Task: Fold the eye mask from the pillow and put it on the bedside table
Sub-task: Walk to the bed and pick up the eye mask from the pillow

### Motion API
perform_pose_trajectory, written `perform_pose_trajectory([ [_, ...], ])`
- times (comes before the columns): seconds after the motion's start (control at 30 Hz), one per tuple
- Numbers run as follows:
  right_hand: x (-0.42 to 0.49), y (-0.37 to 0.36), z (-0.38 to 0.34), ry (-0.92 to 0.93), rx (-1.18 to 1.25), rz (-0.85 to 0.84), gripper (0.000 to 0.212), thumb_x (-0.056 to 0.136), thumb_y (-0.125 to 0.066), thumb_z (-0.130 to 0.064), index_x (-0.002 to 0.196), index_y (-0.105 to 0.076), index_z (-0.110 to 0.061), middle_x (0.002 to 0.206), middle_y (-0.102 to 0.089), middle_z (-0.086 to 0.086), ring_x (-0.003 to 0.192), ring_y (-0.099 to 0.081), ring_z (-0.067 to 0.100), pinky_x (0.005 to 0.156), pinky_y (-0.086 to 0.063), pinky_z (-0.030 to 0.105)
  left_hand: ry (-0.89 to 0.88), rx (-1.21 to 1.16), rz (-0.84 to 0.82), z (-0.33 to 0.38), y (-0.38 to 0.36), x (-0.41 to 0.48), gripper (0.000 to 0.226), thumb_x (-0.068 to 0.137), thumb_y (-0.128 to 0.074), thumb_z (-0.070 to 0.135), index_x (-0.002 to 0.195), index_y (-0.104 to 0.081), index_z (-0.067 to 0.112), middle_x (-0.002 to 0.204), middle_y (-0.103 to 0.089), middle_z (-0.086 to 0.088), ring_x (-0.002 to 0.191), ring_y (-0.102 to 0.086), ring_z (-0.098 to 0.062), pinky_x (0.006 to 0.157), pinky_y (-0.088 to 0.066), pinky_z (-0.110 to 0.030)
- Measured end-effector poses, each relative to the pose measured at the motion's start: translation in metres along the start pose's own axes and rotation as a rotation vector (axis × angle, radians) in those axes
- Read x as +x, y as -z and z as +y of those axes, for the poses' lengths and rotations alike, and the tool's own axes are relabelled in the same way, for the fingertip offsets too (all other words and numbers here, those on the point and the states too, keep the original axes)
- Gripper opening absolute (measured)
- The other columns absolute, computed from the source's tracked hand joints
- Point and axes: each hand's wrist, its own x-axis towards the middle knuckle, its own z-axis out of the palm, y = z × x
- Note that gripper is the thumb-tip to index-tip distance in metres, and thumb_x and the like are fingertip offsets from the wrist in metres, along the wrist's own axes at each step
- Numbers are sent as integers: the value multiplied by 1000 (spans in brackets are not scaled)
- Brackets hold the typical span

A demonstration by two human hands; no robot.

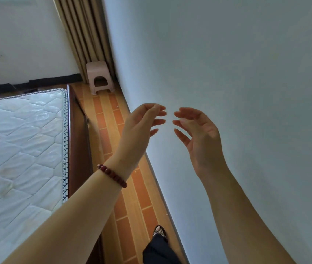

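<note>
Presently, the left hand (142, 122) and right hand (199, 134) hover empty with fingers spread beside the wall (246, 73), while eye mask, pillow and bedside table lie out of view, so progress cannot be judged.

Both hands raised in front of wall (237, 63), empty. Left hand (140, 126) and right hand (199, 134) face each other, fingers loosely curled, fingertips near but apart. Bead bracelet (112, 175) on left wrist. Bare mattress (18, 149) at left. Tiled floor (109, 130) between bed and wall. Stool (99, 77) by curtain (83, 29). One sandalled foot (160, 232) below.
</note>
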Motion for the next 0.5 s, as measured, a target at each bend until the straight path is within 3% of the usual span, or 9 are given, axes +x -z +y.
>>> perform_pose_trajectory([
  [0.2, 101, -55, 16, -6, 26, -134, 16, 83, -60, -22, 84, -69, -35, 98, -73, -9, 100, -67, 17, 86, -54, 29, -24, -22, 114, 6, 39, 88, 20, 96, -45, 27, 92, -63, 20, 93, -69, 5, 89, -67, -11, 78, -51, -24],
  [0.5, 219, -139, 56, -60, -4, -262, 18, 84, -59, -23, 82, -70, -37, 94, -73, -13, 101, -66, 17, 85, -53, 26, -3, -52, 243, -6, 111, 206, 20, 97, -43, 25, 94, -61, 16, 94, -67, 4, 90, -65, -12, 79, -50, -24],
])
